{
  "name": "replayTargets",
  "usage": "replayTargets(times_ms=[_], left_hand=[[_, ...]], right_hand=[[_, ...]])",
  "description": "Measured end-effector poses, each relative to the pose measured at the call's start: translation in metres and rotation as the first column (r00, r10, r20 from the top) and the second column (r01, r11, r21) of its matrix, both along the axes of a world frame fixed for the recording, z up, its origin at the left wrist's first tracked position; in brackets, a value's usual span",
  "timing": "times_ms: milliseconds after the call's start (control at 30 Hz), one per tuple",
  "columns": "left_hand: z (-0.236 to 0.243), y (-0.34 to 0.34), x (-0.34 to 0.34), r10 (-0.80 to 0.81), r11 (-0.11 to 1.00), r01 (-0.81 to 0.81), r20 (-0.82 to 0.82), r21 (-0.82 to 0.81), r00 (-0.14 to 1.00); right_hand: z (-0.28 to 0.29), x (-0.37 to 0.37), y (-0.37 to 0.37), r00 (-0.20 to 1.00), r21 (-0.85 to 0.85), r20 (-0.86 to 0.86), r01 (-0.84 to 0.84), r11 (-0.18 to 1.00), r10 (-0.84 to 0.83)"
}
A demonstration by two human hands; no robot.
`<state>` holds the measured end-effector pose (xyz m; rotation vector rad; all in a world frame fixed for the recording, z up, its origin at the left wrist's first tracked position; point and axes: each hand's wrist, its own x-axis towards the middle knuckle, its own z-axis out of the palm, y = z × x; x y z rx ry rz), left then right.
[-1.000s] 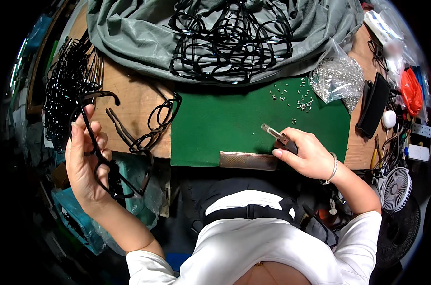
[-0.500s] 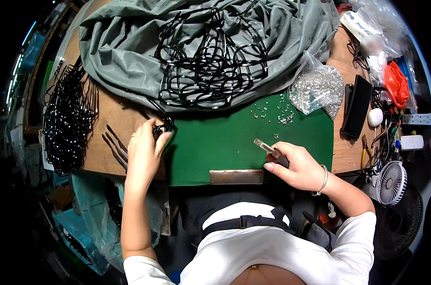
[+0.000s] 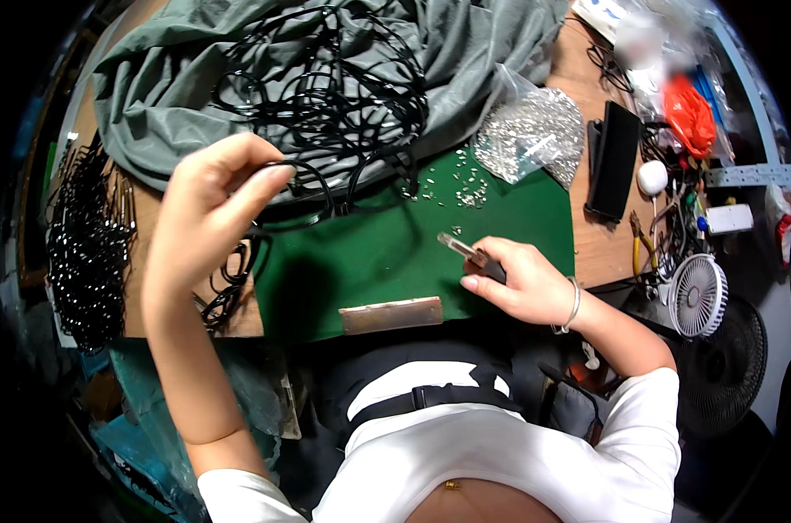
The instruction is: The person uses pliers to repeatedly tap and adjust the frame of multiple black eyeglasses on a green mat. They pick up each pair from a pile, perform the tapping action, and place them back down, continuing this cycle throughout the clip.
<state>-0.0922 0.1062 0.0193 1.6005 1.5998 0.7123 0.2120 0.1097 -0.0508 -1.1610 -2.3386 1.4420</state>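
Observation:
My left hand (image 3: pixel 206 202), raised over the left side of the green mat (image 3: pixel 374 270), pinches a black glossy cord (image 3: pixel 324 181) between thumb and fingers. That cord loops off to the right, toward the tangled black cords (image 3: pixel 326 96) on the grey cloth (image 3: pixel 165 109). Its end inside my fingers is hidden. My right hand (image 3: pixel 528 281) is closed around a plier-like hand tool (image 3: pixel 462 247) with a pale metal tip and dark handle, pointing up and left above the mat. Small silver pieces (image 3: pixel 471 190) lie scattered beyond the tool.
A clear bag of silver pieces (image 3: pixel 535 131) sits at the mat's far right. Bundled black cords (image 3: pixel 91 253) hang over the left table edge. A metal bar (image 3: pixel 391 315) lies at the near edge. To the right are a black case (image 3: pixel 611 161), yellow-handled pliers (image 3: pixel 639 244) and a white fan (image 3: pixel 699 296).
My left hand has risen from the table, drawing up a black cord in a loop. My right hand keeps its hold on the tool. The whole view has shifted somewhat.

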Motion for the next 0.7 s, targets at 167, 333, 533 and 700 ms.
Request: replayTargets(times_ms=[167,333,533,700], left_hand=[[0.006,-0.019,-0.001,0.078,0.996,0.006,0.852,-0.094,0.517],[0.026,-0.066,0.040,0.375,0.924,-0.112,0.924,-0.366,0.076],[-0.003,-0.135,0.088,0.367,0.929,-0.242,0.784,-0.281,0.500],[-0.039,-0.134,0.110,0.288,0.953,-0.254,0.757,-0.166,0.586]], right_hand=[[0.011,0.009,0.014,0.997,0.077,0.071,0.030,0.997,-0.036],[-0.011,-0.006,0.027,0.984,0.224,0.151,0.056,0.973,-0.091],[-0.029,-0.017,0.019,0.960,0.396,0.261,-0.012,0.918,-0.100],[-0.030,-0.019,0.019,0.950,0.397,0.299,-0.035,0.917,-0.093]])
